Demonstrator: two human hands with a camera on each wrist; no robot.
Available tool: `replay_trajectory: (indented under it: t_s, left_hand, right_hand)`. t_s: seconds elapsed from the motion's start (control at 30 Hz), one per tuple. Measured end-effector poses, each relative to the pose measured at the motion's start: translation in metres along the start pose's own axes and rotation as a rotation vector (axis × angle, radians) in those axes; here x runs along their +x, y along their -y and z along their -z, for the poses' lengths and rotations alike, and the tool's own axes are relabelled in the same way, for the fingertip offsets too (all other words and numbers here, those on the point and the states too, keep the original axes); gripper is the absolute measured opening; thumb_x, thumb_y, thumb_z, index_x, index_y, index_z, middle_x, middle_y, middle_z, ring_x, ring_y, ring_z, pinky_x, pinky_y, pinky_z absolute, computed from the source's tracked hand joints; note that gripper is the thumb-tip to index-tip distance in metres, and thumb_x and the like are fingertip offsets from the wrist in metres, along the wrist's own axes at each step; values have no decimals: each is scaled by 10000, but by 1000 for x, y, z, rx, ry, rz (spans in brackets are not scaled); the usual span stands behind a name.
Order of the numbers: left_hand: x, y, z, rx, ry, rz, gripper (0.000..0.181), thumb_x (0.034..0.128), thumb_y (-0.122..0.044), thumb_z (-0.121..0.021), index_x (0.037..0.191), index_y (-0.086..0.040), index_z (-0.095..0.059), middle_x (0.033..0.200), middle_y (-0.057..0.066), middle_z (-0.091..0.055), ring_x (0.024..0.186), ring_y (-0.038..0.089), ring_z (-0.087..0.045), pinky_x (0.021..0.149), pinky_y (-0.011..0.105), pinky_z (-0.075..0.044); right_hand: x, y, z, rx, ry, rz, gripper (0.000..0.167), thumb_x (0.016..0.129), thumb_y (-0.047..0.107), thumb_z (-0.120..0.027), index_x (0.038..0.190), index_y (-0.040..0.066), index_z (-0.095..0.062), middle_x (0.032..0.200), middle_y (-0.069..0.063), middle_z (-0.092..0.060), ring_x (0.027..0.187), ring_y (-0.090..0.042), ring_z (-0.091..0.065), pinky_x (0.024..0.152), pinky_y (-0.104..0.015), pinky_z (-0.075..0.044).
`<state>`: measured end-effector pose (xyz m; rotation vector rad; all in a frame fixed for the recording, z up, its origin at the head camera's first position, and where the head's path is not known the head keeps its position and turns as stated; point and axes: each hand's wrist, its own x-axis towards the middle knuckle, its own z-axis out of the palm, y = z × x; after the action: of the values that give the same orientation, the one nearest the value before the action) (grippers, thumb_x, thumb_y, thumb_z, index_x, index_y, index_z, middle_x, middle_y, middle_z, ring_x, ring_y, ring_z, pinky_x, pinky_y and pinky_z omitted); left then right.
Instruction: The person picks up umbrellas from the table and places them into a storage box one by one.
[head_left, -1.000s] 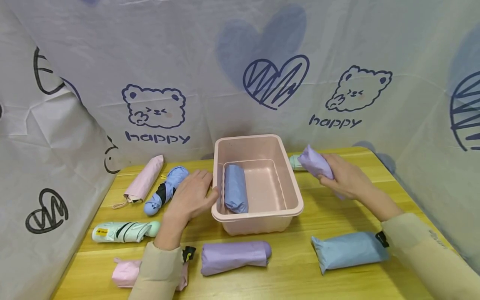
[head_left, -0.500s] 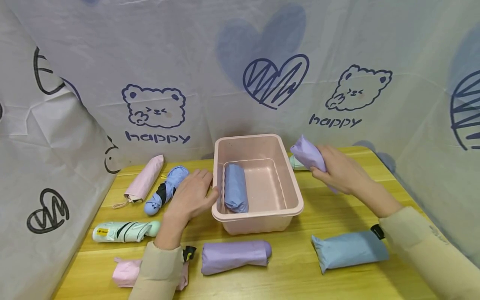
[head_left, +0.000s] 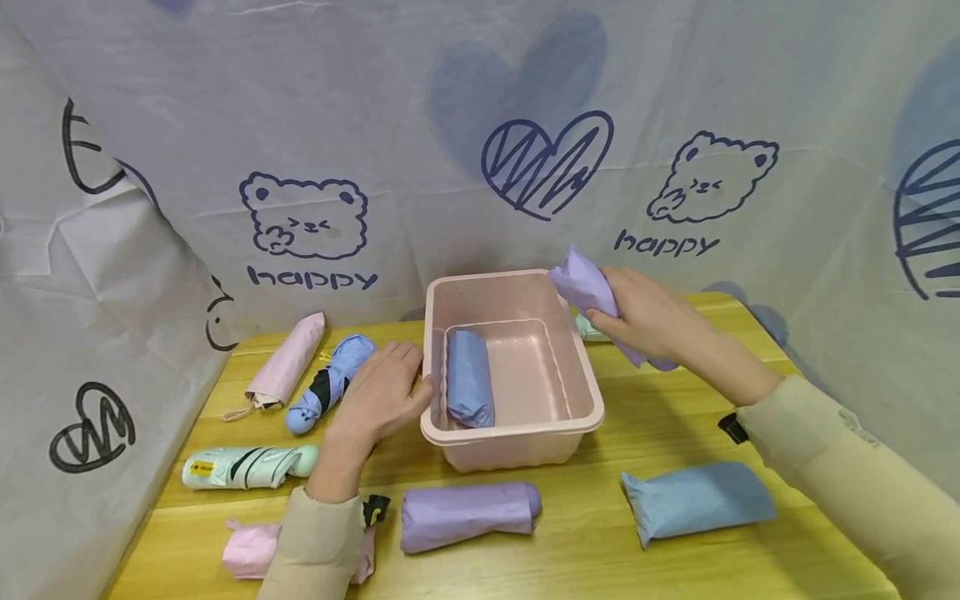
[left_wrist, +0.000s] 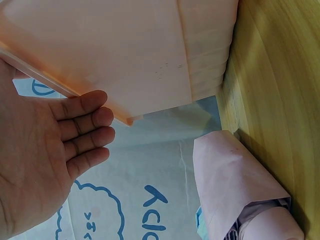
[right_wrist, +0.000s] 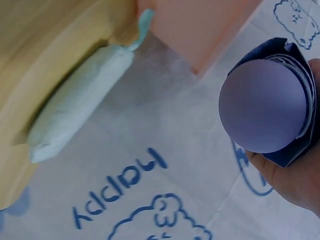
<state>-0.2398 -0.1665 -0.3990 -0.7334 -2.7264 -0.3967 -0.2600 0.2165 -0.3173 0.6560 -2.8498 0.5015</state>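
Observation:
My right hand [head_left: 647, 315] grips a folded purple umbrella [head_left: 587, 286] in a sleeve, above the right rim of a pink plastic bin [head_left: 517, 452]. Its sleeve end points up and left; the round handle end [right_wrist: 262, 106] faces the right wrist camera. With fairly straight fingers, my left hand [head_left: 384, 387] rests against the bin's left rim, its palm seen in the left wrist view. Inside the bin, a blue sleeved umbrella [head_left: 470, 379] lies along the left wall. A mint umbrella [right_wrist: 82, 100] lies behind the right hand, mostly hidden in the head view.
On the wooden table [head_left: 585, 558] lie a pink umbrella [head_left: 287, 358], a blue one [head_left: 333, 382] and a mint one [head_left: 246, 467] at left. In front are a pink pouch [head_left: 251, 550], a purple umbrella [head_left: 468, 515] and a blue-grey one [head_left: 701, 500]. Printed cloth [head_left: 420, 208] hangs behind.
My right hand has carried the purple umbrella left and slightly up, from beside the bin to over its right rim. The left hand stays at the left rim.

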Motion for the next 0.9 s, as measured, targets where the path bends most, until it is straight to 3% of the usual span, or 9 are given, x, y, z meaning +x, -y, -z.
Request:
replay_trajectory:
  t_s: [0.43, 0.9]
  left_hand:
    - [-1, 1, -1, 2, 1, -7, 283, 928, -301, -487, 994, -58, -614, 1014, 91, -631, 1004, 306, -579, 926, 466, -484]
    - [1, 1, -1, 2, -2, 0, 287, 929, -316, -483, 984, -65, -611, 1003, 91, -628, 990, 313, -576, 901, 468, -488]
  right_hand:
    - [43, 52, 9, -69, 101, 44, 587, 990, 360, -643, 1372, -68, -516, 1218, -236, -632, 1028, -352, -634, 897, -514, -561]
    - [84, 88, -18, -192, 294, 59, 453, 976, 383, -636, 1186, -18, -630, 1059, -155, -674, 913, -294, -649, 820, -446, -560]
